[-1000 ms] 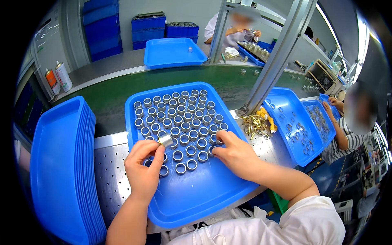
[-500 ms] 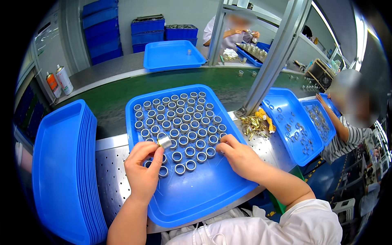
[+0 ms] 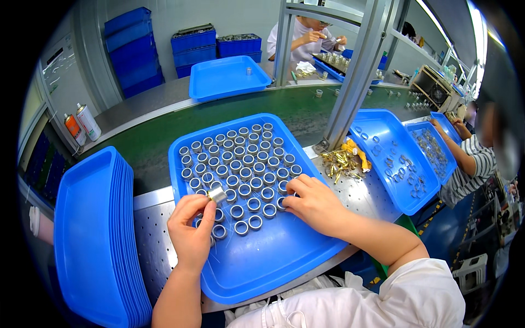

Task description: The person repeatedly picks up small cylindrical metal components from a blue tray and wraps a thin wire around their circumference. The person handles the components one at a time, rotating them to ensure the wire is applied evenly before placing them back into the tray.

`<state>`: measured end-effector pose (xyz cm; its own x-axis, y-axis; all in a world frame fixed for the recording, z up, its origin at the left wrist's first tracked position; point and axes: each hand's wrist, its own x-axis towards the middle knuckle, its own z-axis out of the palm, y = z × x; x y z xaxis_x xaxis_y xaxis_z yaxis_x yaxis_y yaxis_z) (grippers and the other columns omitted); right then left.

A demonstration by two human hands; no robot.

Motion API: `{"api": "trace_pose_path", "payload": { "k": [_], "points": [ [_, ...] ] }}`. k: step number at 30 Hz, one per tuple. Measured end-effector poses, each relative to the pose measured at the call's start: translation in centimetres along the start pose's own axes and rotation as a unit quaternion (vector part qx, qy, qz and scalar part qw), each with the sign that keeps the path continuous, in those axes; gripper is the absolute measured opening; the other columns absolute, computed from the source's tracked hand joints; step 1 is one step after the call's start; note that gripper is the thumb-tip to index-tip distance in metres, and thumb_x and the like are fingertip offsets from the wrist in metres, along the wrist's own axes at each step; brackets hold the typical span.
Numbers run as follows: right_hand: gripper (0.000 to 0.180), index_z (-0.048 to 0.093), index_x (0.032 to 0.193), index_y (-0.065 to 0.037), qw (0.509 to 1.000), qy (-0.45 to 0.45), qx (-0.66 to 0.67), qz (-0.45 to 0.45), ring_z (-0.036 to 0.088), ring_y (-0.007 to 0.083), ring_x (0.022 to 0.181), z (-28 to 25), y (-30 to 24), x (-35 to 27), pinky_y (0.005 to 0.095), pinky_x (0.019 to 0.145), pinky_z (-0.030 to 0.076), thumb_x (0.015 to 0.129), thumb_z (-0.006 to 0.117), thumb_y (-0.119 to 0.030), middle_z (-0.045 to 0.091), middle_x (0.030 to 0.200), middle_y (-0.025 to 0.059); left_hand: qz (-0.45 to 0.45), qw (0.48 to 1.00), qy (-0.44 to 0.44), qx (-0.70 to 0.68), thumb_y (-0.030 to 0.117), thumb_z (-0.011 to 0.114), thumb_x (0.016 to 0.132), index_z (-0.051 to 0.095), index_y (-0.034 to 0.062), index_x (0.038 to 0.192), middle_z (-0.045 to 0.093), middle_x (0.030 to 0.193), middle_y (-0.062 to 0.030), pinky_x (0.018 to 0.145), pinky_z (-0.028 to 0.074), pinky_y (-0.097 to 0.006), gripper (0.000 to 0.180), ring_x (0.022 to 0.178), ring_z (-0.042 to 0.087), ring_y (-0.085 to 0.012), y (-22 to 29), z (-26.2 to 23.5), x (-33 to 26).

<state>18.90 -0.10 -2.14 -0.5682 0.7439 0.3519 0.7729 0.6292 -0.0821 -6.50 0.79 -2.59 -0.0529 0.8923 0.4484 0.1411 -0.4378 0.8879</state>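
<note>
Metal sleeve gleams silver, short and cylindrical, apparently hollow.

No legible lettering (even on the spray cans).

Bright light, white strip lights at upper right, fisheye-bent edges, black corners, far right blurred

Near tray bright blue; metal rings silver-grey. Far conveyor belt dark green. Left: orange spray can, white spray can. Right: small pieces gold, co-worker's shirt grey-and-white striped.
</note>
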Motion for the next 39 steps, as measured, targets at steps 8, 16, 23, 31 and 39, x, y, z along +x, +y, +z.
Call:
{"api": "trace_pose_path", "payload": {
  "k": [8, 16, 23, 31, 39],
  "points": [
    [0.021, 0.06, 0.095, -0.008, 0.991, 0.018, 0.126, 0.045, 0.054, 0.0241, 0.088, -2.0, -0.2, 0.7, 0.0342, 0.076, 0.044, 0.076, 0.067, -0.016, 0.056, 0.09, 0.0058, 0.016, 1.0, -0.006, -0.007, -0.006, 0.066, 0.074, 0.064, -0.0033, 0.082, 0.062, 0.086, -0.008, 0.068, 0.046, -0.023, 0.009, 0.076, 0.059, -0.014, 1.8, -0.4, -0.8],
    [0.038, 0.045, 0.118, -0.004, 0.767, -0.111, 0.626, 0.086, 0.06, 0.0149, 0.093, -4.5, -1.5, 1.7, 0.0304, 0.086, 0.046, 0.085, 0.063, -0.012, 0.063, 0.094, 0.0083, 0.183, 0.969, -0.123, 0.107, -0.006, 0.07, 0.066, 0.065, -0.0013, 0.081, 0.063, 0.083, -0.0112, 0.063, 0.048, -0.027, 0.017, 0.072, 0.061, -0.0195, 6.3, 1.2, -1.4],
    [0.037, 0.052, 0.111, -0.003, 0.802, 0.021, 0.594, 0.059, 0.061, 0.0143, 0.085, -4.7, -1.9, 0.9, 0.0277, 0.077, 0.048, 0.079, 0.069, -0.007, 0.062, 0.088, 0.0065, 0.181, 0.965, -0.126, 0.144, -0.004, 0.072, 0.063, 0.067, 0.0003, 0.079, 0.063, 0.081, -0.0099, 0.06, 0.048, -0.026, 0.018, 0.068, 0.061, -0.019, 7.9, 3.3, -0.5],
    [0.039, 0.059, 0.102, -0.004, 0.884, 0.159, 0.438, 0.018, 0.061, 0.0173, 0.071, -4.0, -1.1, 0.1, 0.0277, 0.063, 0.05, 0.068, 0.077, -0.005, 0.062, 0.084, 0.0081, 0.215, 0.955, -0.11, 0.17, -0.005, 0.072, 0.057, 0.066, 0.0007, 0.075, 0.063, 0.077, -0.0097, 0.058, 0.049, -0.028, 0.021, 0.066, 0.061, -0.0206, 7.3, 5.2, 0.0],
    [0.041, 0.059, 0.097, -0.001, 0.89, 0.232, 0.387, -0.056, 0.062, 0.0234, 0.068, -3.5, -1.5, 0.4, 0.0297, 0.058, 0.049, 0.061, 0.08, -0.002, 0.065, 0.085, 0.0115, 0.237, 0.952, -0.081, 0.177, -0.004, 0.073, 0.054, 0.065, 0.0018, 0.072, 0.062, 0.073, -0.0081, 0.056, 0.049, -0.028, 0.021, 0.063, 0.061, -0.0217, 6.5, 5.7, -0.6]
  ]
}}
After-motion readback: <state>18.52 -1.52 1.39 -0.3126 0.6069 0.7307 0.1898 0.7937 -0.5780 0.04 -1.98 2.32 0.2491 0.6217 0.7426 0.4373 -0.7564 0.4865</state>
